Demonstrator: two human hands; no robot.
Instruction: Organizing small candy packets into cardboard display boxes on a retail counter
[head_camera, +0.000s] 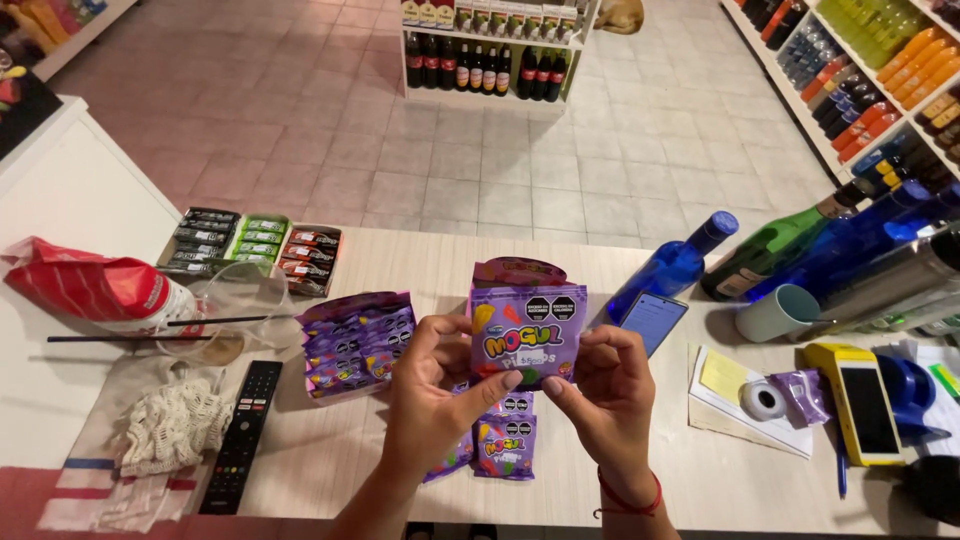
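Both hands hold up one small purple candy packet (527, 322) over the wooden counter (680, 470). My left hand (432, 392) grips its left edge, thumb on the front near a small white sticker. My right hand (608, 385), with a red string bracelet at the wrist, pinches the packet's right edge. Below the hands lie more purple packets (504, 447) of the same kind. A purple display box (356, 340) full of them sits to the left.
A black remote (241, 436), a mesh bag (172, 425), a clear cup and a red bag lie at left. A tray of gum packs (256, 247) stands behind. Blue and green bottles (672, 267), a phone, a yellow card reader (860, 400), papers and tape are at right.
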